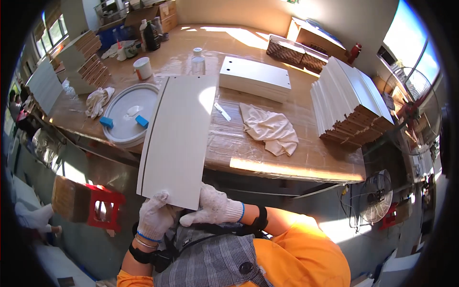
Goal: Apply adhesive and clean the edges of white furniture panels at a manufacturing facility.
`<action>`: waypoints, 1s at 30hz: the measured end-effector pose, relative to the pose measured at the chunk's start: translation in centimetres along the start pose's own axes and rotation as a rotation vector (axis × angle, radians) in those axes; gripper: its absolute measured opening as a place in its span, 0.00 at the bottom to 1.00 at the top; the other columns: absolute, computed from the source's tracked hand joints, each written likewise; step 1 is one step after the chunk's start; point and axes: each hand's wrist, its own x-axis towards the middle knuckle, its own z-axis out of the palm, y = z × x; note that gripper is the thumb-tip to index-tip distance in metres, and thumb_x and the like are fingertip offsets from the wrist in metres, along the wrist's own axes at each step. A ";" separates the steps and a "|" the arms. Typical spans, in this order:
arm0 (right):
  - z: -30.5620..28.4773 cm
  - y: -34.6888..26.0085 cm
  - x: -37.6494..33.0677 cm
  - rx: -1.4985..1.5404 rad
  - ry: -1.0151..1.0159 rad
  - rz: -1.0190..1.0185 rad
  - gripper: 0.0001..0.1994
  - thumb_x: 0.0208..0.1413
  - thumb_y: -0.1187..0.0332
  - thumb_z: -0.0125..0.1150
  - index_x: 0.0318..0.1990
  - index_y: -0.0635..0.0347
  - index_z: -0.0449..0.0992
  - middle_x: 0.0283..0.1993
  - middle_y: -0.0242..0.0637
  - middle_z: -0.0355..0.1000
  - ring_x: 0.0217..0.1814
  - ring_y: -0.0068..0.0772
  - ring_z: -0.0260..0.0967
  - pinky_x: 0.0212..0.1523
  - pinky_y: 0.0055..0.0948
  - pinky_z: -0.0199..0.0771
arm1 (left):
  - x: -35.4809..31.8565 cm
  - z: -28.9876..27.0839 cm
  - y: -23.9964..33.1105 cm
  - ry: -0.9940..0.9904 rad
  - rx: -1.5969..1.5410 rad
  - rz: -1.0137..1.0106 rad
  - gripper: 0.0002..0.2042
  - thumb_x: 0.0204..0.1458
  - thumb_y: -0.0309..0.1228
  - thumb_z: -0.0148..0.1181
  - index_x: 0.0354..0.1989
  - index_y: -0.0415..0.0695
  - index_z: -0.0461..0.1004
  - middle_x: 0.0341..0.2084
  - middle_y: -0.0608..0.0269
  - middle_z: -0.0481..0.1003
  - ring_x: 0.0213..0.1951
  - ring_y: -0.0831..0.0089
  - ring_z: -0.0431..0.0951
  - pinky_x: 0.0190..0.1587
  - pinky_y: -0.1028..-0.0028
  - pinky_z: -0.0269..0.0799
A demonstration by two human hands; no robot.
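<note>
A long white panel (179,138) with a dark groove along its left side lies tilted in front of me, its far end over the table and its near end at my body. My left hand (157,217), in a white knit glove, grips the near left end, thumb on top and the other fingers hidden beneath. My right hand (215,205), gloved alike, holds the near right corner, with its thumb beside the end edge and its fingertips partly hidden. Left of the panel lies a round grey-white lid (125,135) bearing two blue blocks (141,121).
White panels are stacked at the right (351,103), the middle back (253,79) and the far left (83,62). A crumpled cloth (270,128) and a small white strip (222,112) lie on the wrapped table (220,143). A white cup (142,68) and bottles (152,36) stand behind. A red stool (106,208) is below left.
</note>
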 end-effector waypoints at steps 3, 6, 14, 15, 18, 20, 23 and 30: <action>-1.3 -1.5 -0.3 0.282 0.373 -0.115 0.28 0.48 0.57 0.67 0.54 0.63 0.66 0.49 0.51 0.69 0.52 0.50 0.69 0.51 0.37 0.70 | 2.1 5.4 -0.2 0.066 0.114 0.005 0.18 0.55 0.28 0.53 0.54 0.35 0.64 0.44 0.53 0.73 0.46 0.62 0.76 0.48 0.65 0.73; -5.6 -1.9 -2.4 -0.018 0.592 -0.182 0.20 0.48 0.68 0.63 0.50 0.61 0.70 0.45 0.48 0.71 0.47 0.49 0.71 0.48 0.37 0.72 | 3.6 9.8 0.0 -0.218 0.746 0.030 0.19 0.55 0.30 0.54 0.54 0.35 0.64 0.40 0.55 0.75 0.43 0.64 0.76 0.46 0.68 0.73; -25.2 -5.2 -14.7 0.430 1.390 -0.021 0.19 0.63 0.58 0.44 0.54 0.61 0.66 0.48 0.39 0.72 0.47 0.31 0.70 0.43 0.27 0.71 | 5.8 12.9 -0.9 -0.452 0.941 -0.158 0.28 0.55 0.22 0.54 0.66 0.48 0.57 0.38 0.55 0.75 0.37 0.69 0.77 0.43 0.69 0.75; -27.7 -5.8 -15.9 0.606 1.447 -0.121 0.20 0.62 0.57 0.44 0.55 0.60 0.66 0.49 0.38 0.72 0.47 0.31 0.71 0.41 0.27 0.72 | 6.0 12.5 -0.9 -0.422 0.940 -0.179 0.27 0.55 0.23 0.55 0.65 0.46 0.58 0.38 0.55 0.75 0.37 0.70 0.77 0.44 0.71 0.74; -36.5 -6.9 -19.7 0.665 1.674 -0.283 0.18 0.61 0.58 0.48 0.53 0.59 0.67 0.45 0.38 0.72 0.41 0.29 0.70 0.35 0.25 0.71 | 6.7 10.8 -1.2 -0.243 0.990 -0.203 0.27 0.55 0.25 0.55 0.64 0.42 0.58 0.37 0.56 0.76 0.37 0.70 0.76 0.43 0.72 0.74; -42.7 -6.7 -21.8 0.478 1.770 -0.246 0.15 0.59 0.62 0.51 0.49 0.59 0.69 0.40 0.38 0.72 0.36 0.27 0.69 0.31 0.24 0.70 | 6.9 9.5 -1.3 -0.209 1.026 -0.177 0.26 0.55 0.26 0.55 0.63 0.38 0.58 0.37 0.56 0.76 0.36 0.71 0.77 0.43 0.73 0.74; -48.6 -5.1 -25.0 0.269 1.766 -0.177 0.11 0.57 0.65 0.55 0.45 0.60 0.71 0.35 0.36 0.71 0.31 0.24 0.68 0.26 0.21 0.68 | 6.7 7.6 -1.5 -0.089 1.052 -0.188 0.26 0.56 0.27 0.53 0.63 0.34 0.56 0.36 0.56 0.76 0.35 0.72 0.77 0.42 0.74 0.74; -54.1 -4.2 -28.3 0.400 1.894 -0.019 0.13 0.55 0.57 0.58 0.30 0.58 0.69 0.21 0.32 0.64 0.14 0.21 0.59 0.11 0.19 0.54 | 6.2 5.2 -1.6 0.043 0.881 -0.171 0.28 0.56 0.29 0.55 0.63 0.33 0.55 0.37 0.56 0.76 0.35 0.72 0.77 0.41 0.73 0.76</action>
